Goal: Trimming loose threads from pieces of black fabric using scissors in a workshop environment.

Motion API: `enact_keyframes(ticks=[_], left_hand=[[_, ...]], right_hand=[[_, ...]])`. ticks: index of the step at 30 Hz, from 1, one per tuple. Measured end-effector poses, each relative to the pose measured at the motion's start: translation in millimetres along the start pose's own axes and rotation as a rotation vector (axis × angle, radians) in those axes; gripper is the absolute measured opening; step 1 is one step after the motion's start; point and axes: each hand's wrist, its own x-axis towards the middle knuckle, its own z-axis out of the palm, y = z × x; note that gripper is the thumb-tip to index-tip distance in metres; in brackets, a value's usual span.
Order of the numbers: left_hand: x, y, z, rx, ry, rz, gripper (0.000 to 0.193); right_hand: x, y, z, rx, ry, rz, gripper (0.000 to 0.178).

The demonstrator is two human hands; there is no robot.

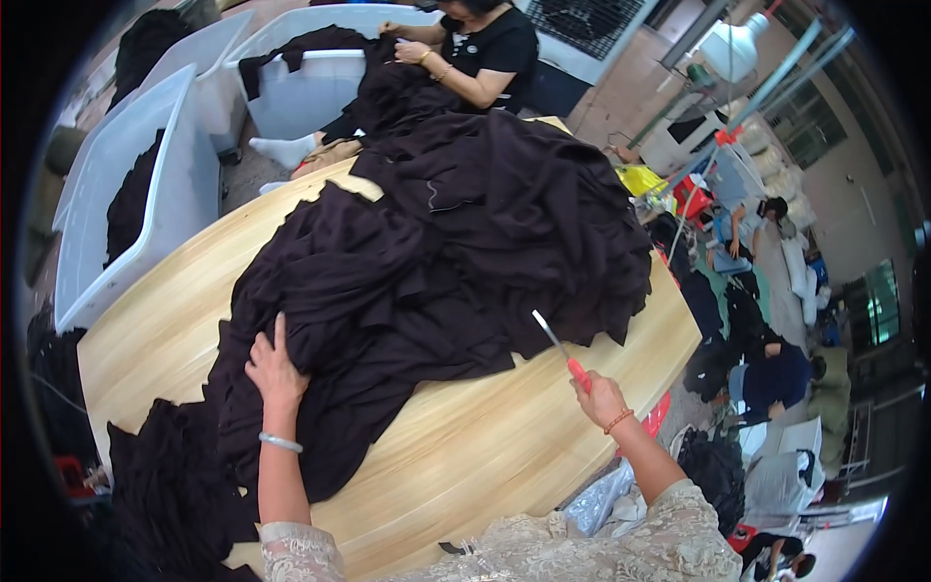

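Observation:
My left hand [276, 371] lies on a large spread of dark, nearly black cloth [335, 267], index finger pointing ahead and the other fingers apart. It grips nothing that I can see. My right hand [601, 403] is closed around a red-handled tool with a long narrow metal blade [553, 335]. The blade points away and to the left, its tip close to the near edge of the heaped cloth. The cloth covers much of a pale wood-grain table [465, 446]. More dark cloth [170, 475] hangs over the table's left near edge.
Across the table, a person [485, 58] handles dark cloth with both hands. Large pale plastic bins [184, 209] stand at the left and far left, some holding dark cloth. On the right, other people [776, 378] sit among dark piles and bags [786, 480].

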Motion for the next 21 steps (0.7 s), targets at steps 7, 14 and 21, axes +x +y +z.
enact_keyframes(ticks=[7,14,21], left_hand=[[-19.3,-48.6,-1.7,0.087,0.000,-0.112,0.122],[-31.2,-44.2,-21.3,0.358,-0.163,-0.449,0.131],[-20.2,143.3,-69.5,-1.134,-0.331,-0.013,0.085]], right_hand=[[2.8,50.0,-30.7,0.348,0.200,0.192,0.037],[63.4,145.8,-67.1,0.579,0.385,0.241,0.034],[204.7,155.2,-101.4,0.594,0.398,0.073,0.041]])
